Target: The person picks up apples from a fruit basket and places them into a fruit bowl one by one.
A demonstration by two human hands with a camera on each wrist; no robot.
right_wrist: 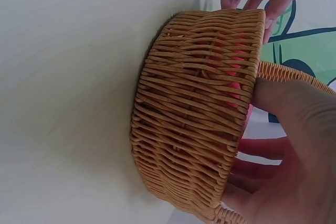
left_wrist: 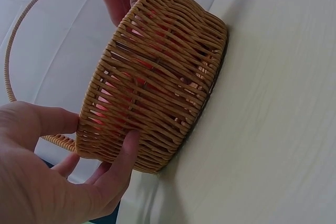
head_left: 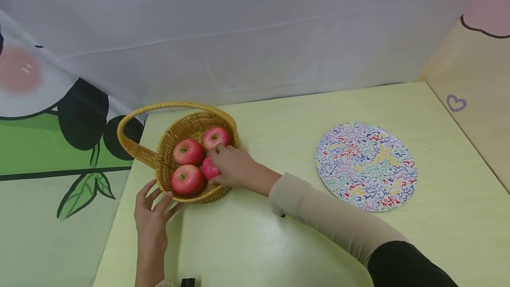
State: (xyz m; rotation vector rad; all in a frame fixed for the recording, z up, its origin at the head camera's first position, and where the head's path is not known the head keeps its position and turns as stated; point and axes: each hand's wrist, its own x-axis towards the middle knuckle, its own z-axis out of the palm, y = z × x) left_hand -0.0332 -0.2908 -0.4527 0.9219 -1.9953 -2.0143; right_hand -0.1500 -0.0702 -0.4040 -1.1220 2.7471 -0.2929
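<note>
A wicker basket (head_left: 219,196) with a tall arched handle holds several red apples (head_left: 188,152). My left hand (head_left: 153,218) holds the basket's near left side, thumb at the rim and fingers spread along the woven wall; the left wrist view shows fingertips against the weave (left_wrist: 152,93). Reaching over the right rim, my right hand (head_left: 235,167) has its fingers down inside the basket. They grip a deeper pink apple (head_left: 210,168), partly hidden by the hand. In the right wrist view the thumb lies at the rim and the fingers (right_wrist: 262,148) go inside.
A round board (head_left: 366,167) covered in multicoloured squiggles lies flat on the pale table (head_left: 247,242), right of the basket. White cloth (head_left: 255,56) hangs behind the table. A printed panel stands at the left, and a small black object (head_left: 188,282) shows at the bottom edge.
</note>
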